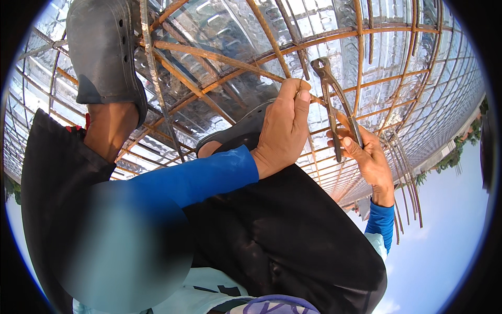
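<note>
Nearest the camera, pale green clothing (219, 282) and black trousers (293, 230) fill the lower part of the head view, with a blurred round patch over the lower left. A blue sleeve (201, 175) crosses above the trousers to the left hand (282, 128), whose fingers are curled in, thumb and forefinger pinched together on what looks like a thin wire (300, 88) (very small here, so its ends are hard to follow). This pinch sits right by a rusty reinforcing bar (225, 62), near the middle of the view.

Just beside it, the right hand (368, 154) is partly closed around the handles of metal pincers (329, 104). The handles stand a little apart, and the head of the tool points up and to the left, near the left fingertips.

Two dark clogs, one at upper left (102, 49) and one behind the left hand (238, 128), are on the feet among the crossing bars. Shiny ribbed metal sheeting (219, 21) shows through the grid; sky (439, 225) and greenery (460, 152) lie at the right.
</note>
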Tool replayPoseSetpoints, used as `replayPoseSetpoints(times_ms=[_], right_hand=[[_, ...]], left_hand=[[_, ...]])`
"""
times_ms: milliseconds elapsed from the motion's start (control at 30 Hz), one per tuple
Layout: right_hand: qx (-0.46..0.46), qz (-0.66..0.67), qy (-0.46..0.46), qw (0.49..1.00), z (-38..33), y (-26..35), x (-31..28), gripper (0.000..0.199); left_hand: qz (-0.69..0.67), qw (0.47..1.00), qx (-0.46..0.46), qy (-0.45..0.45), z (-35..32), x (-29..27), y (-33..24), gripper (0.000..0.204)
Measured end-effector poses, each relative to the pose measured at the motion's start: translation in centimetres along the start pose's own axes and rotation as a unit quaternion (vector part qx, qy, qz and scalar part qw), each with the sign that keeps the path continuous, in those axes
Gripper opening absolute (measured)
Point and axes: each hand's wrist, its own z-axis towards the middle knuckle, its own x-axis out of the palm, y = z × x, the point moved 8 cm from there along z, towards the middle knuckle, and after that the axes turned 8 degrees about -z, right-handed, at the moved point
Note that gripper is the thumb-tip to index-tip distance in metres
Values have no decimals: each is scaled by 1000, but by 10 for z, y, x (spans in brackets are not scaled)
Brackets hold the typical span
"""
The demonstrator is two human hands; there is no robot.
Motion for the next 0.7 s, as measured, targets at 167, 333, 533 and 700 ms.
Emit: replayPoseSetpoints(times_ms=[167,333,533,700], right_hand=[[-12,15,23,1000,-10,7,26,62],[-17,104,-8,994,-7,3,50,54],[-45,125,-24,991,-6,4,59,48],[-58,80,-19,995,-5,5,53,42]], left_hand=[[92,995,9,26,2,-4,7,25],[81,996,-17,30,1,-4,12,25],[91,996,-9,23,1,-1,5,24],[71,997,2,16,0,5,-3,22]])
